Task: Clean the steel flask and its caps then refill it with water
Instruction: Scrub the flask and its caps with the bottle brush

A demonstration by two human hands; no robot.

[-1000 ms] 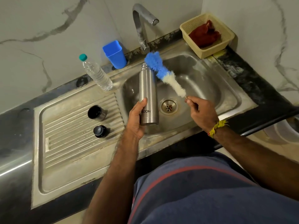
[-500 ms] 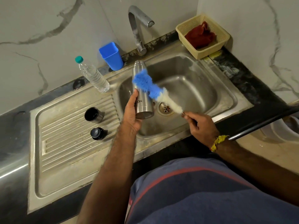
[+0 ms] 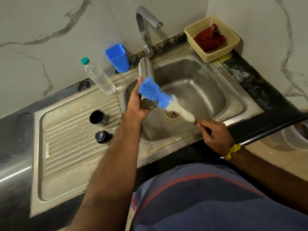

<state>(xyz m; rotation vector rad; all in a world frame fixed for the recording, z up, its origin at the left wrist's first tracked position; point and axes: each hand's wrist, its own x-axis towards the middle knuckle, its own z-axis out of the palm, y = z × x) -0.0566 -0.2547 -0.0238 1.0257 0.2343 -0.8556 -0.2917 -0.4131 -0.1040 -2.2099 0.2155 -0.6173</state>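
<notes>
Scrubbing step: left hand grips the steel flask over the sink; right-hand fingers pinch the bottle brush handle, bristles across flask's side. Next, prob: brush tip must reach the mouth at 12 o'clock; caps wait at 9 o'clock.

The blue brush head covers the middle of the steel flask. Inside the right hand's grip, the brush handle is hidden. The flask's lower end, by the left hand, is blurred.
</notes>
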